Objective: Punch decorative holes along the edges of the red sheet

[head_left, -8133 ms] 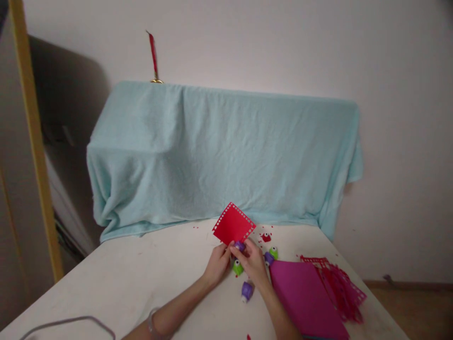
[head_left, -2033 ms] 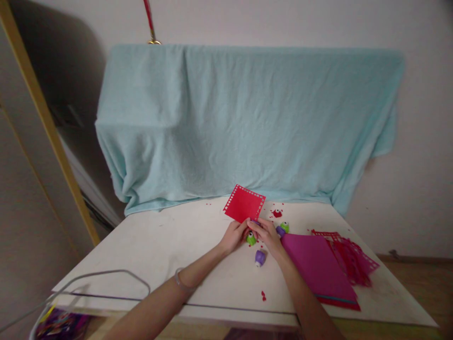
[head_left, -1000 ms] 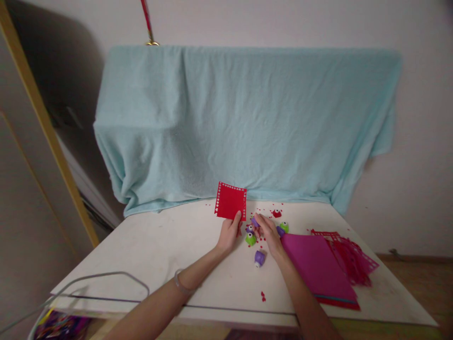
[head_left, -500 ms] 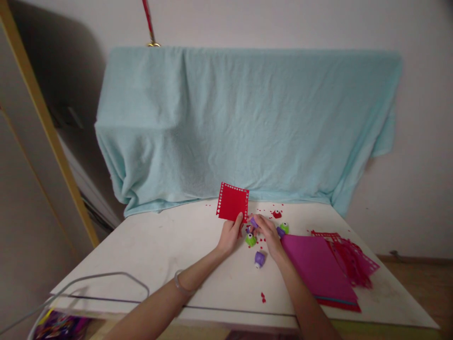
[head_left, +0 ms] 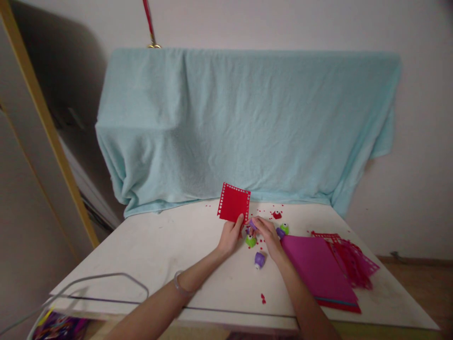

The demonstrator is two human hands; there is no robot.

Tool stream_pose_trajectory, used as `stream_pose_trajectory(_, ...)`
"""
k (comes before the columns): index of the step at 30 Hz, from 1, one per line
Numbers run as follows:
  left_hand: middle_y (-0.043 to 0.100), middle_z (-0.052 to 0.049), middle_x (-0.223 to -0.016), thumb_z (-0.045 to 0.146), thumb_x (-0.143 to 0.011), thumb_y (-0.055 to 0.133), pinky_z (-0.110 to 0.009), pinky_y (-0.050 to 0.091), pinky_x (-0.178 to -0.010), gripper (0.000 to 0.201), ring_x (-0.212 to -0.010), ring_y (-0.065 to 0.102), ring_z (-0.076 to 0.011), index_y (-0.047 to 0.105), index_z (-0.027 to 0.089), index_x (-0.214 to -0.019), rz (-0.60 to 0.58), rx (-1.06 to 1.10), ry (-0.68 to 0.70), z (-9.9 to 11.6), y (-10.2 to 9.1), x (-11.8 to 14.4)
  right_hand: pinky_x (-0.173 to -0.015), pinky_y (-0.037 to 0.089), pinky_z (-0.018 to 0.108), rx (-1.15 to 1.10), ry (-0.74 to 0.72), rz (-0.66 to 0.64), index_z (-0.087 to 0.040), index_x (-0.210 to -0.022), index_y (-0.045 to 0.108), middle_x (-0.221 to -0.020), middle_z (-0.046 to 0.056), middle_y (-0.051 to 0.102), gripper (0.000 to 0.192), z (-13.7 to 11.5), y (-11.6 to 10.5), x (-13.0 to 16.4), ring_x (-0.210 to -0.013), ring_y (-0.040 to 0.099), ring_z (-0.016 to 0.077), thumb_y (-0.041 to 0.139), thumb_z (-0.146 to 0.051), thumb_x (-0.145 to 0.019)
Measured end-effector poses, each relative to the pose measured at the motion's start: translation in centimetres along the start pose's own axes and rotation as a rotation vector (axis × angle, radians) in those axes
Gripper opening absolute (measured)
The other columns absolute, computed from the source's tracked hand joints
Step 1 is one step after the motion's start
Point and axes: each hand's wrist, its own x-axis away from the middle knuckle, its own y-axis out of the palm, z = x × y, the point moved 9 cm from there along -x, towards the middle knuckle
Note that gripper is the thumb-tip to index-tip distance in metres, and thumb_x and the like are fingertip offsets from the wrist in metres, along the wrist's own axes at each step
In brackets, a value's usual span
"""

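In the left hand (head_left: 229, 238), pinching the red card (head_left: 234, 203) by its lower edge; in the right hand (head_left: 268, 233), clamping a purple punch (head_left: 252, 224) just beside it — possibly risking tearing, from tugging at its hole-weakened border.

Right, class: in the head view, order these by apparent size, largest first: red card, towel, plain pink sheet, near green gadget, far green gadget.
1. Towel
2. Plain pink sheet
3. Red card
4. Near green gadget and far green gadget: unranked; they look much alike, and nearness to the camera makes it unsure.
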Motion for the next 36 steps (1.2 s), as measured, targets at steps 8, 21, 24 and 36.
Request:
stream_pose_trajectory(8,0.045,0.002,-0.049,0.061,-0.09,0.037,-0.023,0.031,-0.051,0.057,-0.051,0.043,-0.0113,0.049,0.016,-0.058,-0.01,-0.053,0.011,0.9,-0.1,0.3,-0.055,0.04,0.027,0.013,-0.031,0.019,-0.018,-0.079,0.063,-0.066,0.002,0.06,0.037,-0.4,-0.1,0.1,-0.059,0.053,0.0163,0.052,-0.052,-0.088)
stream_pose_trajectory(21,0.066,-0.007,-0.075,0.058,-0.086,0.048,-0.029,0.045,-0.072,0.047,-0.079,0.058,-0.021,0.065,0.014,-0.083,0.069,0.019,0.085,4.0,-0.5,1.3,-0.059,0.038,0.029,0.066,-0.046,0.082,-0.019,-0.066,0.056,-0.061,0.001,0.056,0.043,-1.7,-0.5,0.5,-0.059,0.05,0.017,0.052,-0.057,-0.087)
stream_pose_trajectory(24,0.068,-0.009,-0.088,0.056,-0.087,0.048,-0.031,0.045,-0.08,0.045,-0.089,0.059,-0.0223,0.065,0.014,-0.09,0.082,0.021,0.108,4.1,-0.5,1.3,-0.059,0.038,0.03,0.073,-0.052,0.089,-0.019,-0.066,0.056,-0.06,0.001,0.055,0.043,-1.5,-0.5,0.3,-0.058,0.049,0.0169,0.052,-0.057,-0.087)
stream_pose_trajectory(36,0.057,-0.002,-0.058,0.059,-0.087,0.047,-0.029,0.042,-0.066,0.047,-0.065,0.053,-0.0186,0.062,0.016,-0.075,0.042,0.01,0.028,2.3,-0.3,1.1,-0.059,0.037,0.029,0.089,-0.056,0.096,-0.019,-0.065,0.056,-0.059,0.001,0.057,0.043,-1.5,-0.7,0.3,-0.058,0.05,0.0171,0.052,-0.056,-0.088)
